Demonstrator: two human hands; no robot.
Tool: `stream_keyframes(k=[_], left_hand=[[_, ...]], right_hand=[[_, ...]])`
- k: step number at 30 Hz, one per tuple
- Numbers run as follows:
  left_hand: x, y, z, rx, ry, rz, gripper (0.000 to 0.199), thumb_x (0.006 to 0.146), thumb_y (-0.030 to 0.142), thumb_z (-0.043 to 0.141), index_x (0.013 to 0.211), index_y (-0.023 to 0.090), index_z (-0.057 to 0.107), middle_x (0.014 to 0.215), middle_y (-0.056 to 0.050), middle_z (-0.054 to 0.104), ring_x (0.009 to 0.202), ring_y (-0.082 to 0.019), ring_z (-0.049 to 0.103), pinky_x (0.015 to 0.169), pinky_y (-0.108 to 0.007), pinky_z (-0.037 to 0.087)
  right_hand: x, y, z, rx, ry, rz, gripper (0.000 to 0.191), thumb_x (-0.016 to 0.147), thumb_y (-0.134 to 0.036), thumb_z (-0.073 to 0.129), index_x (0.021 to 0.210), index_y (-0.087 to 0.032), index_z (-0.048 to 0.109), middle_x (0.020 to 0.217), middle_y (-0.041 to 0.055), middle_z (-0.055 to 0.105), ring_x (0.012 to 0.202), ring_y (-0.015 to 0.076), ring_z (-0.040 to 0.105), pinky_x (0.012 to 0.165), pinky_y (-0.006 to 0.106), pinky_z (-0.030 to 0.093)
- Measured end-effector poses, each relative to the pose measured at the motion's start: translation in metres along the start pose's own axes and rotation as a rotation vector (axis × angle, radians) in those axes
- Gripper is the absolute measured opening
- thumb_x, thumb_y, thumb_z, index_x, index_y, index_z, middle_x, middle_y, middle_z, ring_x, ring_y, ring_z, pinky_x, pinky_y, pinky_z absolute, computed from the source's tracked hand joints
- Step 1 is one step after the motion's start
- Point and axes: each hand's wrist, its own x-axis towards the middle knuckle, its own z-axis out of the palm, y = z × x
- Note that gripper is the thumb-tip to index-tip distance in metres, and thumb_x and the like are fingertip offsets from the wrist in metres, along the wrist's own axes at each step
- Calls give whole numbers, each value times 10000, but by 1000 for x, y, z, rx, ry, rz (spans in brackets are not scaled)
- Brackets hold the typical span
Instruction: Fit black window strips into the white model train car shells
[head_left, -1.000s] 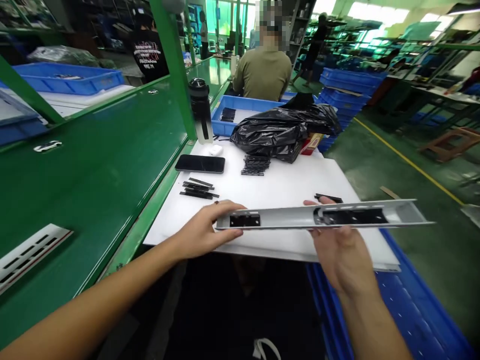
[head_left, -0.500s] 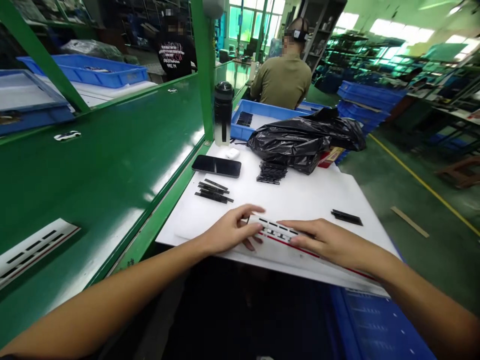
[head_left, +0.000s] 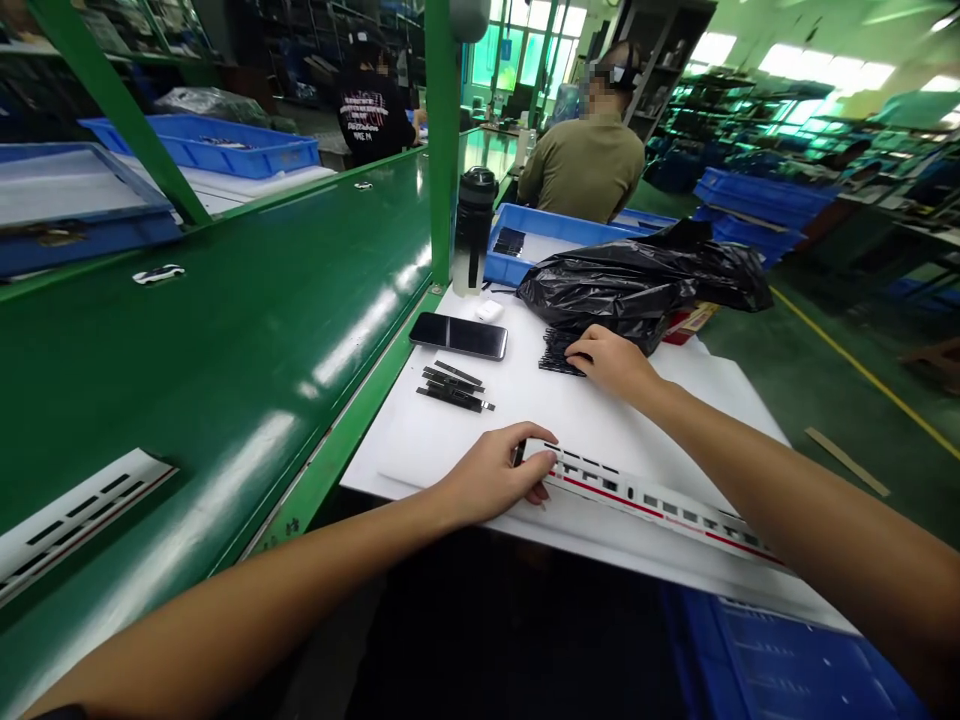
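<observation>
My left hand (head_left: pixel 508 476) is closed around the left end of a long white model train body (head_left: pixel 652 499) with dark windows and a red stripe. The body lies along the near edge of the white table, and my right forearm covers its far right end. Farther back, my right hand (head_left: pixel 616 362) pinches at the right end of a pile of thin black plastic strips (head_left: pixel 556 352). How many strips its fingers have is hidden. A second, looser group of flat black strips (head_left: pixel 454 388) lies to the left, in front of the phone.
A phone (head_left: pixel 457 335), a white earbud case (head_left: pixel 490 311) and a bottle (head_left: pixel 472 235) stand along the table's left side. Behind are a black plastic bag (head_left: pixel 615 285) and a blue tray (head_left: pixel 510 268). A green conveyor (head_left: pixel 247 330) holds another train body (head_left: pixel 82 515). Two people sit beyond.
My right hand has left the train body and reached forward to the black strip pile. My left hand stays on the body's end. The view has shifted slightly left.
</observation>
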Motion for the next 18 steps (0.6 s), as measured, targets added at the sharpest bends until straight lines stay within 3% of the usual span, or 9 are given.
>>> stream_keyframes(k=[3, 7, 12, 15, 18], left_hand=[[0, 0, 0, 2, -9, -1, 359, 924, 411, 586, 1181, 162, 619, 702, -45, 704, 651, -197, 733, 664, -279, 572], [0, 1, 0, -22, -12, -12, 341, 928, 401, 587, 1181, 172, 611, 728, -42, 692, 658, -189, 734, 666, -274, 577], [3, 0, 0, -146, -13, -47, 351, 950, 446, 551, 1171, 175, 581, 926, -74, 669, 731, -201, 745, 680, -310, 611], [4, -2, 0, -207, 4, -42, 362, 959, 457, 534, 1172, 169, 581, 1007, -82, 648, 774, -188, 734, 746, -341, 621], [5, -3, 1, -276, 42, -24, 351, 942, 439, 565, 1150, 159, 599, 1048, -80, 615, 882, -195, 699, 814, -372, 623]], right_hand=[[2, -6, -2, -48, -9, -51, 236, 929, -262, 514, 942, -200, 741, 1003, 93, 656, 856, 222, 595, 715, 317, 450], [2, -14, -9, -70, 19, -78, 223, 933, -234, 503, 916, -180, 719, 1021, 97, 677, 957, 256, 587, 852, 374, 441], [-7, -26, -25, -51, 69, 12, 188, 937, -228, 518, 919, -191, 701, 923, 58, 716, 833, 238, 628, 792, 383, 454], [-27, -51, -46, 30, 130, 42, 148, 938, -233, 543, 913, -204, 686, 903, 38, 708, 787, 209, 631, 731, 346, 470], [-62, -89, -69, 248, 147, -25, 106, 944, -262, 579, 899, -227, 669, 918, 30, 683, 773, 187, 627, 652, 307, 486]])
